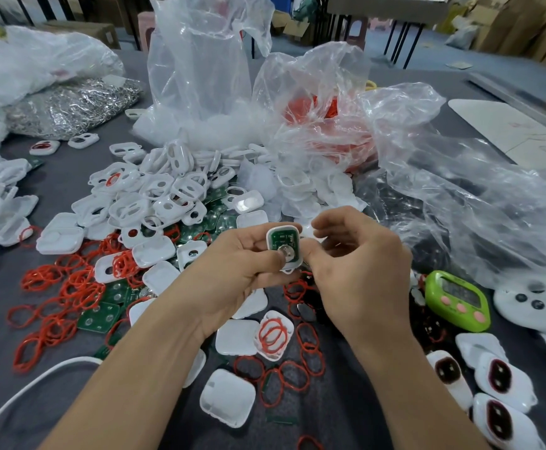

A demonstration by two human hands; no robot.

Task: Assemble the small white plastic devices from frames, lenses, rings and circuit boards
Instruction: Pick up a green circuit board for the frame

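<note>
The white frame [283, 254], green circuit board [281, 238] seated inside, is held above the middle of the table [67, 180]. If the board sits crooked (I cannot tell), pressing could jam it or pop it out. The left hand [232, 274] pinches the frame between thumb and curled fingers. The right hand [356, 264], half curled, sets its thumb against the frame's edge, and whether it grips is unclear.

Green timer [456, 300] beside a white controller [533, 305] — crumpled plastic bags [200, 60] behind

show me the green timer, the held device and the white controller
green timer [460, 293]: head view, screen
held device [281, 238]: head view, circuit board
white controller [518, 308]: head view, button face
</note>
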